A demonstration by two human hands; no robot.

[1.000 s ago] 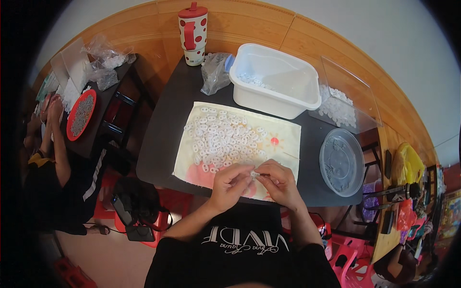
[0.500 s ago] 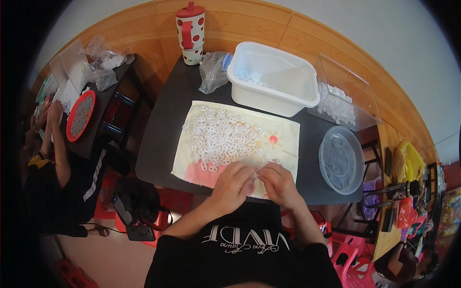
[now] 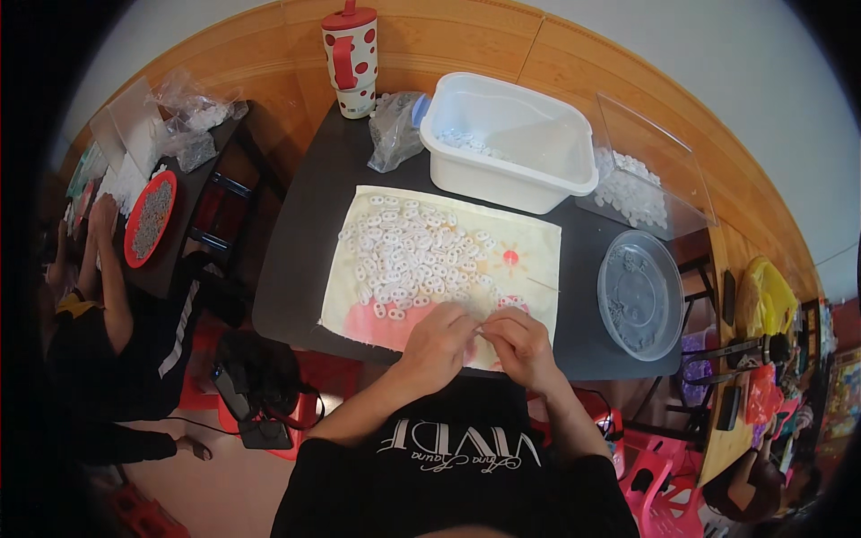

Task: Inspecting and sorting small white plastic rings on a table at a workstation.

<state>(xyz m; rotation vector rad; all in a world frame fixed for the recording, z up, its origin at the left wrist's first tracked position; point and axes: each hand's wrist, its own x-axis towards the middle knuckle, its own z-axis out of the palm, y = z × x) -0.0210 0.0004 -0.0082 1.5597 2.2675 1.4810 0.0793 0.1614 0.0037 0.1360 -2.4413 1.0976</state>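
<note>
Over the near edge of a pale yellow cloth (image 3: 538, 235), my left hand (image 3: 437, 345) and my right hand (image 3: 520, 347) meet with fingertips pinched together. A small whitish piece (image 3: 479, 330) shows between them, mostly covered by the fingers; its exact shape cannot be made out. Just beyond my hands, many small white oval plastic pieces with two holes each (image 3: 404, 251) lie spread over the cloth's left and middle. A few more pieces (image 3: 511, 303) lie close to my right hand. A thin stick-like tool (image 3: 543, 285) rests at the cloth's right side.
Behind the cloth stand a white tub (image 3: 511, 179), a plastic bag (image 3: 395, 134) and a spotted tumbler (image 3: 352, 63). To the right are a clear box of white pieces (image 3: 632, 193) and a round clear tray (image 3: 641, 296) with small grey parts. Another person's arm (image 3: 109, 278) is at the left table.
My hands stay together at nearly the same place, with the fingers shifted slightly around the small piece. The whole view has tilted a little.
</note>
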